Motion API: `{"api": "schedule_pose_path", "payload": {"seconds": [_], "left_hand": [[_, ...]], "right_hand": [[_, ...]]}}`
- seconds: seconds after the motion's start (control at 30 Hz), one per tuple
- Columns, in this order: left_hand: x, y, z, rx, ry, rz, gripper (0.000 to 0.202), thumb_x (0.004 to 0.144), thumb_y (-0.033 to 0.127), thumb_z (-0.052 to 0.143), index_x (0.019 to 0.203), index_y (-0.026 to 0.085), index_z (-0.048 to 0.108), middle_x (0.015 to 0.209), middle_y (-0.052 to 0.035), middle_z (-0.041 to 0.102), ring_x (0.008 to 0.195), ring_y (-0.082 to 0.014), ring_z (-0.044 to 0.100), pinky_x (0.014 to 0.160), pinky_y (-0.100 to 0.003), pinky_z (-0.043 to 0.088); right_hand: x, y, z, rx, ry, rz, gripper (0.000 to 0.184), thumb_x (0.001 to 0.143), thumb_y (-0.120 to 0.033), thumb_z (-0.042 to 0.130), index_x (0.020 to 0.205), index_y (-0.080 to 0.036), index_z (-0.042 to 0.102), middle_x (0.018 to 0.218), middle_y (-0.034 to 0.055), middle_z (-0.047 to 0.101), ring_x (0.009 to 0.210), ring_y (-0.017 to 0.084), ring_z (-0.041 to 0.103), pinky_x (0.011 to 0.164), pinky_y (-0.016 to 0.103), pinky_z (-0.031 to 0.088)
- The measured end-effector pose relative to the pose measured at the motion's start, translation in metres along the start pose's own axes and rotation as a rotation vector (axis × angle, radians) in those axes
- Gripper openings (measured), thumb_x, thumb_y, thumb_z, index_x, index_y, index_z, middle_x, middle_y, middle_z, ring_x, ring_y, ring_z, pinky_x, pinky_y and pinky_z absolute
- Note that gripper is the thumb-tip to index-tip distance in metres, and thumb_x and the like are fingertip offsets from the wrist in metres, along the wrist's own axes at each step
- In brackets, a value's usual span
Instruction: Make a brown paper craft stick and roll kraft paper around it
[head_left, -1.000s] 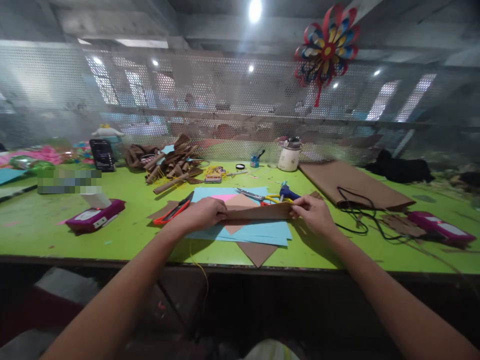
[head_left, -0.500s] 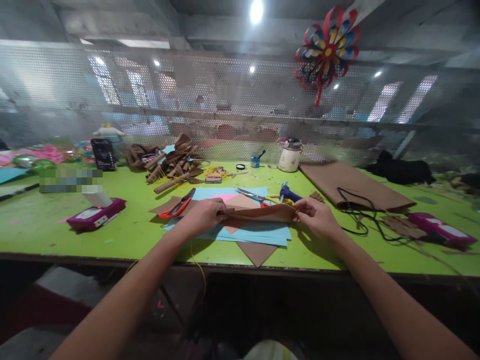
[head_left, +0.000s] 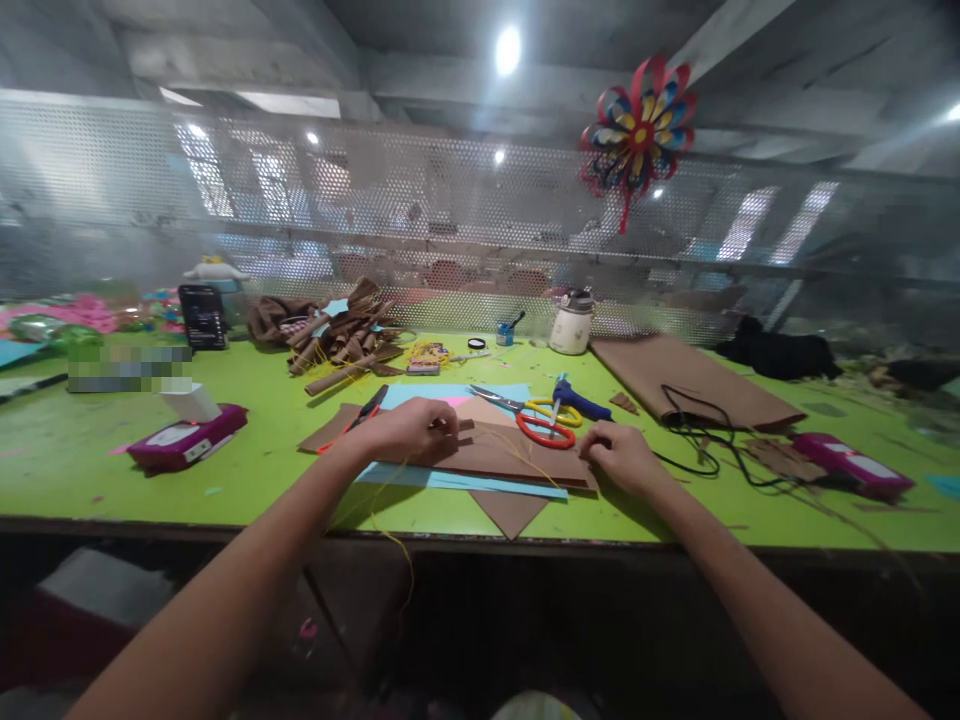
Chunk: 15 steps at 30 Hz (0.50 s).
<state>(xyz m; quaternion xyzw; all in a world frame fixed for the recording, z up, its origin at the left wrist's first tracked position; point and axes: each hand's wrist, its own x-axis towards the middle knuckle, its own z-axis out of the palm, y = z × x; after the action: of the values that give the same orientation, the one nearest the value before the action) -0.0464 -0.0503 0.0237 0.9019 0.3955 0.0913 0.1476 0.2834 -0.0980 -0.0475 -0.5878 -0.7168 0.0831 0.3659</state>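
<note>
A folded sheet of brown paper lies in front of me over light blue sheets, with thin yellow string loose across it. My left hand is closed at the paper's left side; a small brown paper end pokes out from its fingers. At the right edge, my right hand has its fingers curled together beside the paper; what they pinch, if anything, is hidden. Open scissors with red and yellow handles lie just behind the paper. Another red-handled pair is partly covered by my left hand.
Behind the scissors lies a blue glue gun. A pile of rolled brown paper, a cream bottle and a large brown sheet stand farther back. Purple devices sit either side; a black cable curls at right.
The brown paper, earlier raised on edge between both hands, now lies flatter with string across it. My right hand has come away slightly from its edge. The view has tilted up a little.
</note>
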Motion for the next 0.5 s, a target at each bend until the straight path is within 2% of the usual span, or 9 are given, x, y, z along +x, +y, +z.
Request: {"api": "schedule_pose_path", "payload": {"seconds": [0.13, 0.23, 0.3, 0.37, 0.5], "left_hand": [[0.017, -0.012, 0.003, -0.179, -0.005, 0.04, 0.031, 0.071, 0.034, 0.059, 0.097, 0.018, 0.057, 0.094, -0.0044, 0.066, 0.083, -0.0165, 0.06, 0.07, -0.025, 0.045], [0.023, -0.02, 0.01, -0.245, 0.022, 0.036, 0.039, 0.073, 0.029, 0.056, 0.11, 0.018, 0.051, 0.102, -0.0076, 0.066, 0.089, -0.0166, 0.061, 0.075, -0.026, 0.046], [0.022, -0.025, 0.014, -0.167, 0.101, -0.001, 0.037, 0.078, 0.033, 0.051, 0.112, 0.019, 0.053, 0.102, -0.0084, 0.067, 0.09, -0.0181, 0.061, 0.076, -0.028, 0.045], [0.019, -0.03, 0.016, -0.017, 0.185, -0.035, 0.034, 0.08, 0.04, 0.048, 0.105, 0.02, 0.06, 0.1, -0.0085, 0.068, 0.089, -0.021, 0.061, 0.076, -0.03, 0.044], [0.014, -0.04, 0.014, 0.134, 0.191, -0.032, 0.031, 0.08, 0.043, 0.048, 0.092, 0.021, 0.066, 0.091, -0.0076, 0.068, 0.082, -0.022, 0.06, 0.072, -0.03, 0.042]], "right_hand": [[0.003, 0.001, 0.002, -0.007, 0.203, -0.008, 0.022, 0.068, -0.015, 0.044, 0.075, -0.016, 0.065, 0.077, 0.0056, 0.066, 0.067, 0.018, 0.057, 0.064, 0.03, 0.044], [0.004, 0.0, 0.001, 0.036, 0.248, -0.028, 0.021, 0.071, -0.016, 0.044, 0.077, -0.016, 0.064, 0.08, 0.007, 0.066, 0.067, 0.018, 0.058, 0.065, 0.031, 0.045], [0.004, -0.003, 0.0, 0.044, 0.255, -0.046, 0.02, 0.073, -0.017, 0.045, 0.076, -0.017, 0.064, 0.08, 0.0076, 0.066, 0.069, 0.019, 0.059, 0.066, 0.031, 0.045], [0.005, -0.005, -0.001, 0.048, 0.26, -0.063, 0.019, 0.074, -0.017, 0.045, 0.077, -0.017, 0.065, 0.08, 0.0076, 0.065, 0.069, 0.019, 0.059, 0.065, 0.031, 0.045], [0.005, -0.008, -0.001, 0.063, 0.269, -0.087, 0.019, 0.074, -0.015, 0.046, 0.076, -0.018, 0.064, 0.078, 0.0069, 0.065, 0.069, 0.019, 0.058, 0.064, 0.031, 0.045]]}}
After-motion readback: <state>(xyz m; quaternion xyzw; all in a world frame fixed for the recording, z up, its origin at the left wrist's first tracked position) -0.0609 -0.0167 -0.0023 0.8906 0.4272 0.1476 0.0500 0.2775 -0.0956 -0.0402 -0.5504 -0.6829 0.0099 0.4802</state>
